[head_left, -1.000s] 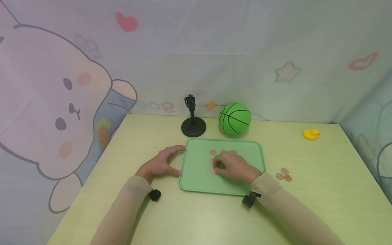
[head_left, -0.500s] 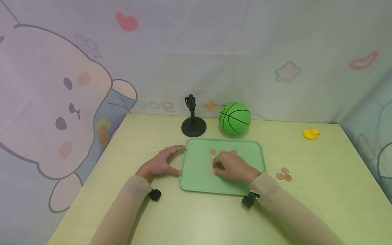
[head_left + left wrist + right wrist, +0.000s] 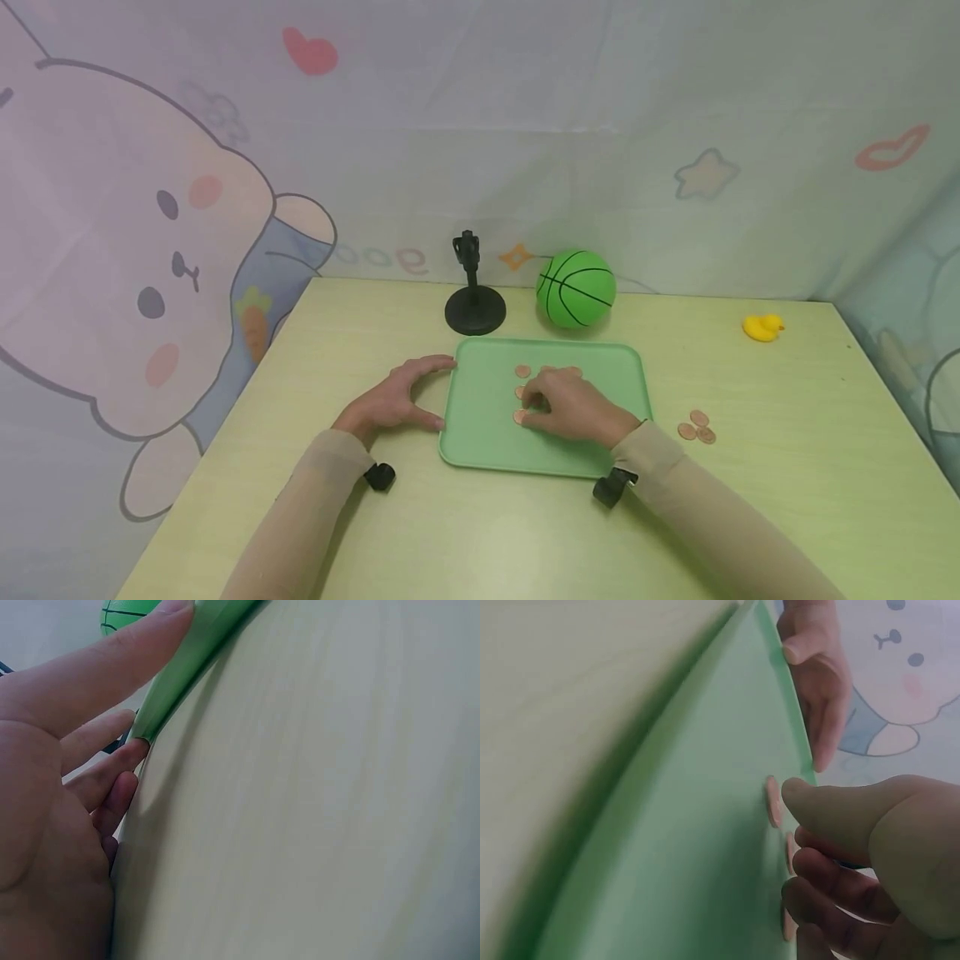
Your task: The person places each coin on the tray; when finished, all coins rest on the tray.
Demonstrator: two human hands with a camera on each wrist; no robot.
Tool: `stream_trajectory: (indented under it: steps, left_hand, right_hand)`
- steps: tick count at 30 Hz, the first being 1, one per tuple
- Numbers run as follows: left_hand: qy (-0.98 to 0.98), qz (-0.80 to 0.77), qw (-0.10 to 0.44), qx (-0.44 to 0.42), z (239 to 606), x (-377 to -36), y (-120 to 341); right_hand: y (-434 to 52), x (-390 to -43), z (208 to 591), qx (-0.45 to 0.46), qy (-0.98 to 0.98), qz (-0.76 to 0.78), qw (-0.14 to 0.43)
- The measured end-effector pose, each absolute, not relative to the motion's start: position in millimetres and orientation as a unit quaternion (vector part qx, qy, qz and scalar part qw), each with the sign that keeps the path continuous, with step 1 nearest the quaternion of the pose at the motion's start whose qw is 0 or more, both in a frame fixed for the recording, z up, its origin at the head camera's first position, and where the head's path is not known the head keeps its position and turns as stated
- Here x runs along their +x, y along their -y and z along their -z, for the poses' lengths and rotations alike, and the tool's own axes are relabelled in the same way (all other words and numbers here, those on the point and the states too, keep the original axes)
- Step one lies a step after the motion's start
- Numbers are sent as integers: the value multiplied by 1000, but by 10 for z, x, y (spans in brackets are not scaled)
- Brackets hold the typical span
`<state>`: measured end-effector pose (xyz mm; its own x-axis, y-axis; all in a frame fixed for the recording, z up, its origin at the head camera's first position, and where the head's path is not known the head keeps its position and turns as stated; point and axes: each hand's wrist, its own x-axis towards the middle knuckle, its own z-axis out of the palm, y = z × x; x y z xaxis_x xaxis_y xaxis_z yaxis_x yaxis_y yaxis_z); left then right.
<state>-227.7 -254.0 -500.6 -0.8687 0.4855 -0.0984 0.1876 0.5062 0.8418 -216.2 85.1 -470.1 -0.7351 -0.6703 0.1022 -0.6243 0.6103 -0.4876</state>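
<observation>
At mid-frame the right hand (image 3: 576, 406) has its grip apart, thumb-tip just beside a coin (image 3: 519, 416) on the green tray (image 3: 487, 447); the left hand (image 3: 390, 400), spread, touches the tray's left rim.

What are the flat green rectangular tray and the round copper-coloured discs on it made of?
Flat green rectangular tray: probably matte plastic; even colour, no visible grain, rounded moulded-looking corners.
Round copper-coloured discs: likely dull metal, from coppery tint and thin coin-like form; coated plastic possible.

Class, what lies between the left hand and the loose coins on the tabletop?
In the head view, the green tray lies between them, bearing other coins, with the right hand over it.
</observation>
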Motion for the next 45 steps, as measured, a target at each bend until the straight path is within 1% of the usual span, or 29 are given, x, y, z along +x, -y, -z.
stream_trajectory:
  steps: [5, 10, 22, 33, 40, 45]
  left_hand:
    - [-854, -453, 162, 200, 5007, -2276, 2537]
    - [-856, -446, 159, 206, 5009, -2288, 2539]
    - [-859, -442, 163, 202, 5006, -2287, 2544]
    - [-858, -444, 164, 201, 5004, -2280, 2529]
    - [-858, -441, 165, 205, 5008, -2282, 2530]
    - [-859, -440, 161, 205, 5011, -2287, 2541]
  right_hand:
    - [-986, -2214, 4617, -351, -888, 290, 59]
    - [-1208, -2261, 4573, -337, -896, 284, 55]
    - [-1959, -2337, 4516, -307, -912, 265, 56]
    - [-2525, -2283, 4498, -268, -925, 249, 102]
    - [-2778, -2255, 4542, -229, -925, 263, 153]
    - [-2913, -2221, 4572, -236, -921, 267, 155]
